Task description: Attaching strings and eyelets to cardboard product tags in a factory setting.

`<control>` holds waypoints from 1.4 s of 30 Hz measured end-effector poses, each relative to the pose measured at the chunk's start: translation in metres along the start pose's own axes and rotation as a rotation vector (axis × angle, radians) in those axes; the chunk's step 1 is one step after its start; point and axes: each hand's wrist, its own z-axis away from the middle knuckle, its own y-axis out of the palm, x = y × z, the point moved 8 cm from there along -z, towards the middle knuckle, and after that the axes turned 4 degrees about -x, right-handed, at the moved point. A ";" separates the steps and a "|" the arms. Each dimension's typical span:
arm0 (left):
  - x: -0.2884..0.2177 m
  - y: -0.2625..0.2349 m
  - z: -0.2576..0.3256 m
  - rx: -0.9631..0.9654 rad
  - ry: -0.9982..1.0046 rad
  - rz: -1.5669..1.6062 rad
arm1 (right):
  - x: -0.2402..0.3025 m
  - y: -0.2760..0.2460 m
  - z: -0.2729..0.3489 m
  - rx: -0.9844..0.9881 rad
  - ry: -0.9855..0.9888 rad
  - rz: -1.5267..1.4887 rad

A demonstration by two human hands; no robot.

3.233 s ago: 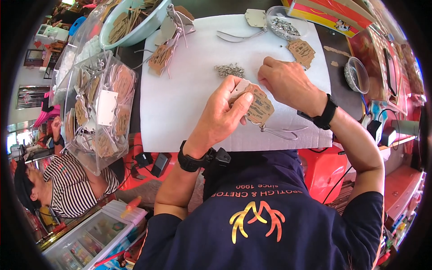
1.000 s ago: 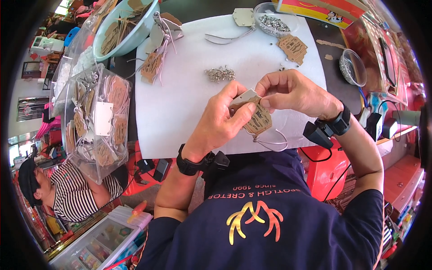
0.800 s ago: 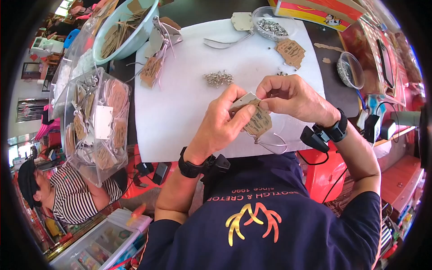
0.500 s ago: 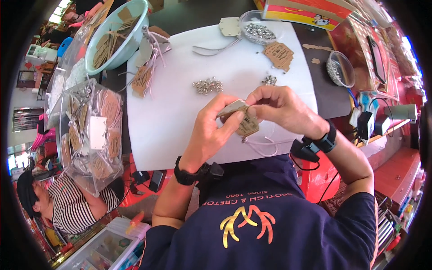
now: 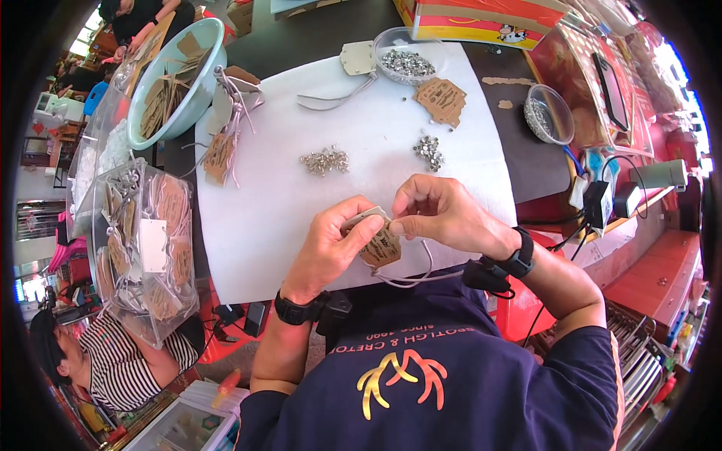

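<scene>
My left hand [image 5: 331,239] grips a brown printed cardboard tag [image 5: 382,250] between thumb and fingers, near the mat's front edge. A pale card edge shows behind the tag, under my left thumb. Grey cord [image 5: 427,276] hangs from it and loops down to the right. At the tag's upper right corner, my right hand [image 5: 445,219] is closed in a pinch, its fingertips touching or almost touching the tag. Whatever those fingertips hold is too small to make out. Beyond my hands lie a pile of small silvery metal pieces [image 5: 325,160] and a second metal pile [image 5: 429,153].
A white mat [image 5: 256,240] covers the table. Along its far side are a clear bowl of metal pieces [image 5: 407,65], a brown tag [image 5: 441,102] and a corded pale card [image 5: 356,59]. Left stand a light-blue basin [image 5: 211,90] and a clear bin [image 5: 154,244]; a striped-shirted person [image 5: 124,349] sits nearby.
Both hands have drawn slightly nearer to my body with the tag. The tag has turned so more of its printed brown face shows. The whole view has shifted a little.
</scene>
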 end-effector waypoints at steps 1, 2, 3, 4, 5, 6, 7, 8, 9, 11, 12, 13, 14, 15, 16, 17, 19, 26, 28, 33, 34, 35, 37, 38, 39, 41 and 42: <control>0.002 0.002 0.000 -0.004 -0.007 0.030 | 0.002 0.000 0.002 0.002 0.003 0.058; 0.003 0.004 0.001 -0.009 -0.014 0.060 | 0.007 -0.001 0.004 0.005 0.004 0.059; 0.005 0.005 0.002 -0.012 -0.014 0.061 | 0.021 -0.007 0.006 -0.028 -0.075 0.252; 0.008 0.005 0.002 -0.028 -0.016 0.063 | 0.033 -0.013 0.005 -0.061 -0.156 0.445; 0.009 0.005 0.002 -0.041 -0.016 0.065 | 0.045 -0.024 0.003 -0.132 -0.224 0.518; 0.011 0.005 0.002 -0.043 -0.015 0.066 | 0.050 -0.039 0.000 -0.211 -0.305 0.617; 0.012 0.001 0.002 -0.077 0.000 0.059 | 0.061 -0.053 -0.003 -0.252 -0.372 0.743; 0.011 -0.001 0.001 -0.106 0.017 0.052 | 0.069 -0.068 -0.005 -0.322 -0.433 0.909; 0.011 -0.001 0.000 -0.106 0.018 0.054 | 0.076 -0.079 -0.007 -0.358 -0.437 1.027; 0.012 -0.003 -0.001 -0.103 0.009 0.077 | 0.084 -0.095 -0.013 -0.391 -0.443 1.147; 0.011 -0.003 -0.001 -0.105 0.011 0.079 | 0.083 -0.099 -0.016 -0.381 -0.466 1.216; 0.012 -0.005 -0.001 -0.118 0.010 0.116 | 0.082 -0.101 -0.019 -0.372 -0.487 1.284; 0.012 -0.006 -0.002 -0.131 0.009 0.152 | 0.079 -0.105 -0.021 -0.371 -0.488 1.286; 0.012 -0.007 -0.002 -0.131 0.010 0.153 | 0.075 -0.104 -0.024 -0.324 -0.496 1.309; 0.013 -0.010 -0.002 -0.144 0.018 0.166 | 0.070 -0.103 -0.027 -0.275 -0.503 1.331; 0.013 -0.012 -0.002 -0.156 0.026 0.179 | 0.067 -0.103 -0.028 -0.274 -0.503 1.331; 0.017 -0.014 -0.002 -0.156 0.015 0.226 | 0.064 -0.102 -0.030 -0.264 -0.512 1.358; 0.020 -0.017 -0.003 -0.241 -0.016 0.294 | 0.061 -0.092 -0.029 -0.271 -0.543 1.435; 0.019 -0.017 -0.004 -0.257 -0.017 0.277 | 0.062 -0.095 -0.022 -0.310 -0.449 1.336; 0.013 -0.016 -0.006 -0.258 -0.006 0.250 | 0.047 -0.103 -0.012 -0.260 -0.273 1.194; 0.013 -0.015 -0.007 -0.242 0.002 0.269 | 0.046 -0.106 -0.011 -0.302 -0.245 1.184; 0.012 -0.014 -0.007 -0.224 0.010 0.287 | 0.048 -0.106 -0.010 -0.321 -0.245 1.183; 0.009 -0.015 -0.007 -0.225 0.020 0.275 | 0.048 -0.103 -0.010 -0.342 -0.265 1.205; 0.006 -0.014 -0.007 -0.220 0.036 0.263 | 0.050 -0.102 -0.008 -0.369 -0.286 1.232; 0.004 -0.012 -0.006 -0.219 0.034 0.262 | 0.052 -0.099 -0.007 -0.369 -0.285 1.230; 0.002 -0.013 -0.004 -0.261 0.035 0.196 | 0.061 -0.082 -0.004 -0.342 -0.351 1.164; 0.002 -0.011 -0.004 -0.267 0.032 0.195 | 0.064 -0.072 -0.003 -0.336 -0.352 1.161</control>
